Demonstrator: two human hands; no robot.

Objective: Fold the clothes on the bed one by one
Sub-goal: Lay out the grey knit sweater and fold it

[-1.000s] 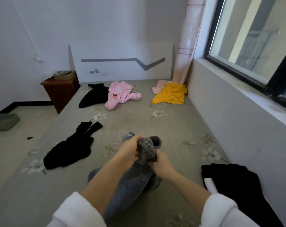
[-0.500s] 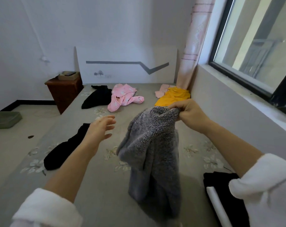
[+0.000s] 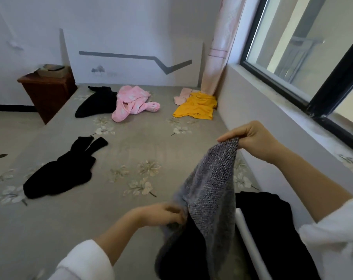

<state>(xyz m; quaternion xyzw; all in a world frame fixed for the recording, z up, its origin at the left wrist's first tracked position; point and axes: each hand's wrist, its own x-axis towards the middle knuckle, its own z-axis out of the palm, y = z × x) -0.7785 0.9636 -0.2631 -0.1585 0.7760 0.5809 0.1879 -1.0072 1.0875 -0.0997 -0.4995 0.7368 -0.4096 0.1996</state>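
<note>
Sweater (image 3: 210, 190): grey knit, hung at 5 o'clock over the bed (image 3: 131, 154).
Right hand (image 3: 254, 138): pinched its top edge, at 3 o'clock.
Left hand (image 3: 161, 216): gripped its lower edge, at 6 o'clock.

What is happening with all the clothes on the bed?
A person is sorting out clothes to fold. Their right hand pinches the top of a gray knitted garment and holds it up, while their left hand grips it lower down. It is not folded yet. On the bed lie a black garment, another black one, a pink one and a yellow one, all loose and crumpled.
</note>
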